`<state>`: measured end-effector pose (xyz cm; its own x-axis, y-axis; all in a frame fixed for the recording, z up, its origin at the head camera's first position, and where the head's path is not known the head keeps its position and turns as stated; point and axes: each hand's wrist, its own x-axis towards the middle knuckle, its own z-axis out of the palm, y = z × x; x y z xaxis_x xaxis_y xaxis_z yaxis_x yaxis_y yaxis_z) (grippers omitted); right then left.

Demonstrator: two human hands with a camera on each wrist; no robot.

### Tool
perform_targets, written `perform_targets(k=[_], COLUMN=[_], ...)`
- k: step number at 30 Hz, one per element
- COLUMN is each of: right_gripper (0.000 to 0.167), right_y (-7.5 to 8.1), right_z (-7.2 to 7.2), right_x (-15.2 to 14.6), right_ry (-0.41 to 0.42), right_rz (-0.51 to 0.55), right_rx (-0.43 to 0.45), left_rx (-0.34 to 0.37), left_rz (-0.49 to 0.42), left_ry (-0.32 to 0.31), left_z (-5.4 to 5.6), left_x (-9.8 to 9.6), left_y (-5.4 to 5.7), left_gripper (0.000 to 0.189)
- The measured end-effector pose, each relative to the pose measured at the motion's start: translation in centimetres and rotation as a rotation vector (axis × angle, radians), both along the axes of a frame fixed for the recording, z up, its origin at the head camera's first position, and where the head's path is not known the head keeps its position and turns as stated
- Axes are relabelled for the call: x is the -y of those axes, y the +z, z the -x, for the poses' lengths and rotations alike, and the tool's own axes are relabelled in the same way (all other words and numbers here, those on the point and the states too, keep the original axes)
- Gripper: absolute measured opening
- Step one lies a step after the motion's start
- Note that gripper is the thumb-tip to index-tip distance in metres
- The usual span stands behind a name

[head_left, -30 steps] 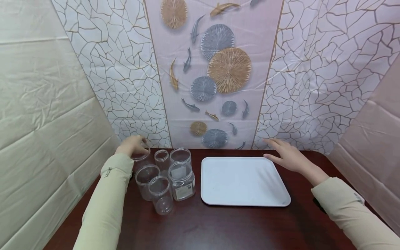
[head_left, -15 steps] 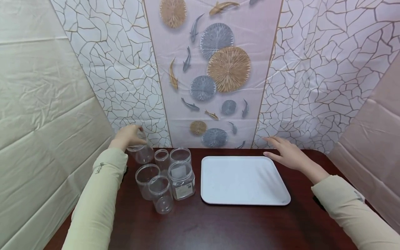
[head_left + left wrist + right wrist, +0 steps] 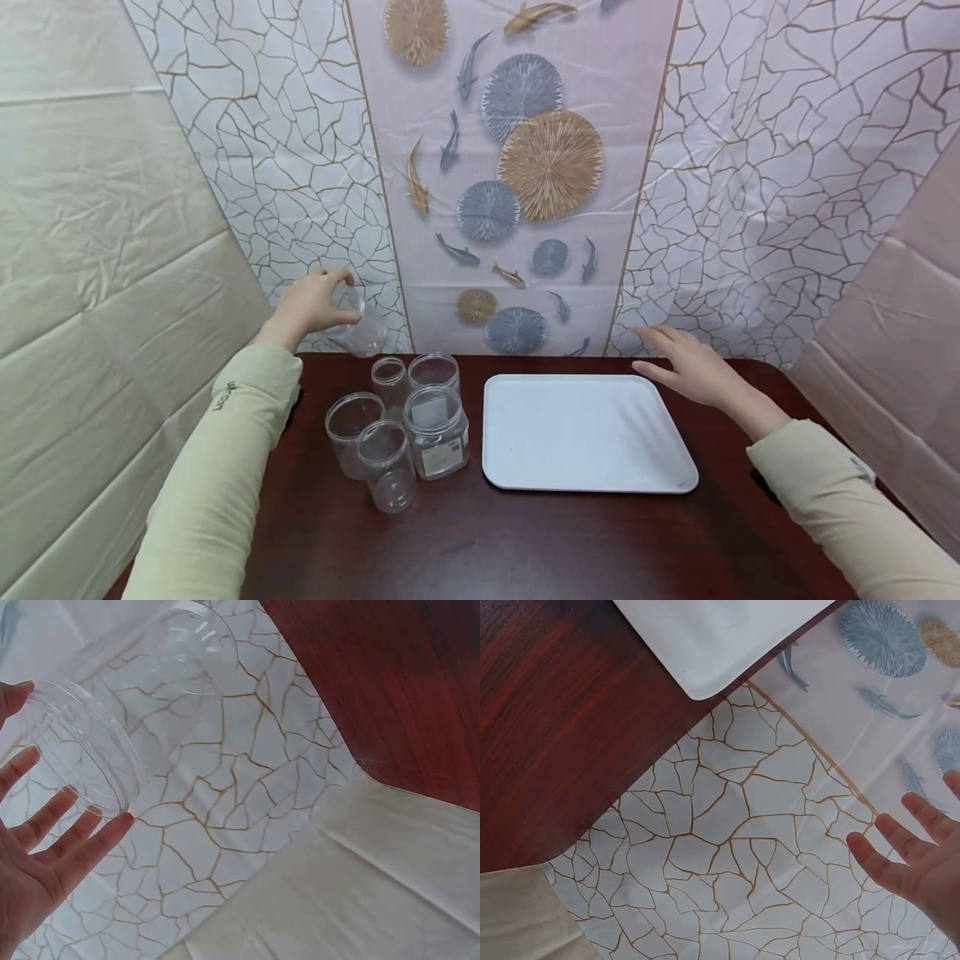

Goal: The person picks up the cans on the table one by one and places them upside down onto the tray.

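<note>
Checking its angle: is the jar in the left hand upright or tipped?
Tipped: in the head view, the jar slants down rightward from the left hand.

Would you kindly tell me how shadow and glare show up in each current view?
Head view: soft shadow streaks the white tray toward its right, pale sheen lies on the near tabletop, and the clear jar in the left hand blends into the patterned backdrop; left wrist view: bright glints mark the jar's far end; right wrist view: faint sheen crosses the backdrop.
</note>
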<state>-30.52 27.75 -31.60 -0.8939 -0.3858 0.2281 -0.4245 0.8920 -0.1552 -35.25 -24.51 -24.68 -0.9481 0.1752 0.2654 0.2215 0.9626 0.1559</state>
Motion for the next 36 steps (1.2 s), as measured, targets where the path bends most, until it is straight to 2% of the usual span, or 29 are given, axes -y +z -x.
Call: perform_targets(k=[10, 19, 25, 36], right_gripper=[0.061, 0.063, 0.061, 0.056], right_y=[0.3, 0.7, 0.9, 1.9], right_z=[-0.1, 0.0, -0.1, -0.8], right_x=[0.2, 0.4, 0.5, 1.6], right_ry=[-0.009, 0.010, 0.009, 0.037], right_rz=[0.063, 0.194, 0.256, 0.424], right_rx=[0.015, 0.048, 0.062, 0.089], left_rx=[-0.067, -0.127, -0.159, -0.227], left_rz=[-0.035, -0.171, -0.243, -0.481], left_ry=[-0.034, -0.107, -0.134, -0.215], left_z=[0.0, -0.4, -0.7, -1.1], left_x=[-1.5, -3.6, -4.6, -6.4], left_y=[0.6, 1.4, 1.3, 1.3], left_gripper=[0.055, 0.053, 0.053, 0.056])
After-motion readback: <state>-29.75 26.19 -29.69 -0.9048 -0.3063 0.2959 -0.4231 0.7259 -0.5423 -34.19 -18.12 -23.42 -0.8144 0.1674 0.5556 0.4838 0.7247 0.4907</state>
